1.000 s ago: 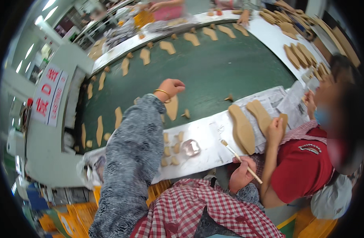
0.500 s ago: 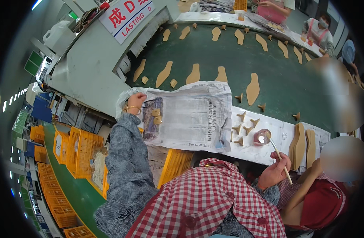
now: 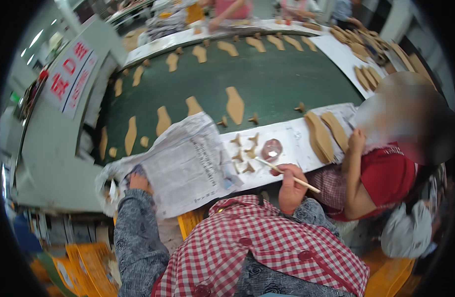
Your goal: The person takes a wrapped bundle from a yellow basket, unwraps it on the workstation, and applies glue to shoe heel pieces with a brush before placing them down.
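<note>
My right hand (image 3: 292, 188) is closed around a brush (image 3: 292, 177) with a pale wooden handle. The brush's tip is near several brown heel-shaped pieces (image 3: 250, 152), left of a pinkish glass jar (image 3: 272, 150). At the left edge of a printed newspaper sheet (image 3: 187, 168), my left hand (image 3: 139, 181) reaches down beside a crumpled clear plastic bag (image 3: 107, 190). Its fingers are blurred and partly hidden, with a bit of purplish material at their tips. The sheet's near left part is raised and creased.
Tan insole shapes (image 3: 235, 106) and small heel pieces lie along the green conveyor belt (image 3: 202, 81). Stacked insoles (image 3: 318, 137) stand right of the jar. A co-worker in red (image 3: 391, 180) sits close on my right. Yellow crates (image 3: 91, 267) are at lower left.
The view has swung right. My left hand has moved down at the newspaper's left side, and the patterned patch with tan pieces no longer shows on it. The brush has left the jar's rim.
</note>
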The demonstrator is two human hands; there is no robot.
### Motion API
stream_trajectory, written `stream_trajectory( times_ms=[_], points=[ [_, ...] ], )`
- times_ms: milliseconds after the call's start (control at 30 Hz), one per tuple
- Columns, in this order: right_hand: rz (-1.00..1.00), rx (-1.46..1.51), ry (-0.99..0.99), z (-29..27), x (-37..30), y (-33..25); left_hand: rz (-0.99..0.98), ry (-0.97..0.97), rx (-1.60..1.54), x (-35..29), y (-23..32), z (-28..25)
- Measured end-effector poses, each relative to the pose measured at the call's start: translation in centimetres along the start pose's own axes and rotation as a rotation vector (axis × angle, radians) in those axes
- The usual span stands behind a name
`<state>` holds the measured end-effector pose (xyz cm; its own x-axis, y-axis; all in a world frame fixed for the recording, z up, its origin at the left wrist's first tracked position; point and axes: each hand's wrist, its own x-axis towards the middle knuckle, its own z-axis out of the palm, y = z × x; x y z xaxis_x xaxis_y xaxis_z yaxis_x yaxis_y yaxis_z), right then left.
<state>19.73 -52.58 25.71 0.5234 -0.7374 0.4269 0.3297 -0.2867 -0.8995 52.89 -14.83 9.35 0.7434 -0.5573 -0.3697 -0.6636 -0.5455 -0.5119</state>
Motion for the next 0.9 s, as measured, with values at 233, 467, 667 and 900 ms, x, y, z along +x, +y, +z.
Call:
stream_trajectory(
  times_ms=[233,467,667,900],
  points=[
    [0.016,0.004,-0.011,-2.2,0.0,0.2,0.092,-0.250,0.104,2.7,-0.4,-0.4],
    [0.093,0.019,0.169,-5.0,1.7,1.7,-0.053,-0.136,-0.215,4.6,-4.0,-4.3],
    [-0.059,0.047,0.180,-3.9,1.0,2.7,-0.198,-0.115,-2.074,6.8,-4.0,-5.6],
    [-0.399,0.015,0.101,-2.7,-1.7,3.0,0.193,-0.086,-2.866,5.8,4.8,-8.4]
  ],
)
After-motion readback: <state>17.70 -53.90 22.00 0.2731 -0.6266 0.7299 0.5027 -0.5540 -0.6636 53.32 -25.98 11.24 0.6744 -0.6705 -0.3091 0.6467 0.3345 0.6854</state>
